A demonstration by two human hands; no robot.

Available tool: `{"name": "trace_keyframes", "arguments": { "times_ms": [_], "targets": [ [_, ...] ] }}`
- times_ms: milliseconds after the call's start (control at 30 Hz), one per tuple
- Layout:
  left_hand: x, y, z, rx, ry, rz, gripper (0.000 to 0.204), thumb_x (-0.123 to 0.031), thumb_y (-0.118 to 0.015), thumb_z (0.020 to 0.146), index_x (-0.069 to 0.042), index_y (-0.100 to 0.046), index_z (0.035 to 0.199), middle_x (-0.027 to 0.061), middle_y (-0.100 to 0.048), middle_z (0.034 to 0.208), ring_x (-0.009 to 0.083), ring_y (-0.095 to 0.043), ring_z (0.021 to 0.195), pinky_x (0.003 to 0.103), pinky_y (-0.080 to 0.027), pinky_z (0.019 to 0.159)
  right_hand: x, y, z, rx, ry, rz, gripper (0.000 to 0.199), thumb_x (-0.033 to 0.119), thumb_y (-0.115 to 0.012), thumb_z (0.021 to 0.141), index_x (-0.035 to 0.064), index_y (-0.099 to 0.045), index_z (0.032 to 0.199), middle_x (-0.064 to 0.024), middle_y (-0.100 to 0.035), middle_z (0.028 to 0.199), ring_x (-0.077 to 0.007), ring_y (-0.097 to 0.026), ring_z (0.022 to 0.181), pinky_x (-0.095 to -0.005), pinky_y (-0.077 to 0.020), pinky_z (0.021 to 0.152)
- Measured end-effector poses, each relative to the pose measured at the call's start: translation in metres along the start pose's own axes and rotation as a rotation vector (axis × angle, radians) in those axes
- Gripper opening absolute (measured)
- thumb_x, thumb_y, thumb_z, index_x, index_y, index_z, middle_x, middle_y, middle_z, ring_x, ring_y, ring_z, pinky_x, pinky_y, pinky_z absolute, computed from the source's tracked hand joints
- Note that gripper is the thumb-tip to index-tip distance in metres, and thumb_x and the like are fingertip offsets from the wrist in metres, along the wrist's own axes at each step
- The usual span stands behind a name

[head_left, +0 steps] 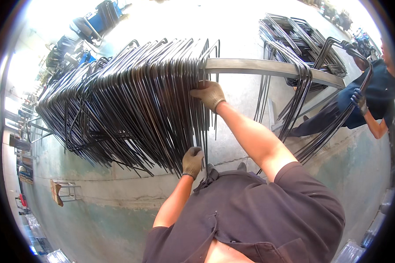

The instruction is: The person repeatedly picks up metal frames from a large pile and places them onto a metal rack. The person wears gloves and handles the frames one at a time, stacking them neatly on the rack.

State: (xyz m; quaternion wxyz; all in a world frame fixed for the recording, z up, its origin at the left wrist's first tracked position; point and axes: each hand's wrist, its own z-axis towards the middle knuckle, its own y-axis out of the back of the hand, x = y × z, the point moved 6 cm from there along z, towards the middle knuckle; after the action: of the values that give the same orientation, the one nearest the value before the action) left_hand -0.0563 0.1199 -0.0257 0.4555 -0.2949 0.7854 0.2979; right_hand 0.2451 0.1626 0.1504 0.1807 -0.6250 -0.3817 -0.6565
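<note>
A dense row of dark bent metal tubes (131, 87) hangs side by side over a grey metal beam (250, 66). At the row's right end, my right hand (210, 95) in a beige work glove is closed around a bent tube just below its upper bend. Lower down, my gloved left hand (192, 162) is curled shut by the lower ends of the same end tubes. Its fingertips are partly hidden, but it appears to grip a tube there.
Further right along the beam hangs a smaller bunch of bent tubes (302, 79). A co-worker (368, 96) in dark clothes and gloves holds several tubes at far right. Behind the beam lies a stack of tube frames (294, 37). A small stool (63, 192) stands at left.
</note>
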Motion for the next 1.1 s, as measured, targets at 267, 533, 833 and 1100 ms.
{"name": "trace_keyframes", "arguments": {
  "times_ms": [267,533,833,1100],
  "targets": [
    [0.03,0.046,-0.034,-0.141,0.256,-0.163,0.027,-0.011,-0.075,0.107,0.001,-0.076,0.131,0.0077,-0.081,0.108,0.0176,-0.079,0.09,0.033,-0.065,0.08,-0.013,0.009,0.005,0.133,-0.051,0.264,0.036,0.009,-0.087,0.098,-0.0041,-0.083,0.131,-0.012,-0.088,0.119,-0.0216,-0.081,0.105,-0.0373,-0.0638,0.1],
    [-0.01,0.001,-0.019,-0.059,0.117,-0.307,0.026,-0.01,-0.075,0.108,0.001,-0.076,0.132,0.0084,-0.081,0.111,0.0172,-0.077,0.09,0.032,-0.063,0.079,0.001,0.002,-0.003,0.163,-0.045,0.363,0.044,0.009,-0.09,0.096,-0.0039,-0.081,0.137,-0.0123,-0.086,0.124,-0.0202,-0.079,0.111,-0.0363,-0.0626,0.103],
    [-0.098,-0.003,-0.001,-0.078,-0.098,-0.066,0.026,-0.01,-0.075,0.108,0.003,-0.076,0.13,0.0071,-0.08,0.113,0.0158,-0.075,0.1,0.032,-0.06,0.09,-0.008,0.008,0.0,0.146,-0.038,0.536,0.041,0.015,-0.097,0.089,0.0024,-0.084,0.126,-0.0086,-0.087,0.117,-0.0206,-0.08,0.104,-0.0369,-0.064,0.101],
    [-0.153,-0.038,0.027,-0.013,-0.266,-0.091,0.03,-0.014,-0.078,0.107,0.005,-0.077,0.13,0.0113,-0.082,0.113,0.0187,-0.076,0.104,0.035,-0.059,0.095,0.001,0.007,0.008,0.036,-0.068,0.364,0.044,0.018,-0.098,0.08,0.0018,-0.087,0.119,-0.0108,-0.09,0.111,-0.0213,-0.084,0.099,-0.0356,-0.0654,0.096]
  ]
}}
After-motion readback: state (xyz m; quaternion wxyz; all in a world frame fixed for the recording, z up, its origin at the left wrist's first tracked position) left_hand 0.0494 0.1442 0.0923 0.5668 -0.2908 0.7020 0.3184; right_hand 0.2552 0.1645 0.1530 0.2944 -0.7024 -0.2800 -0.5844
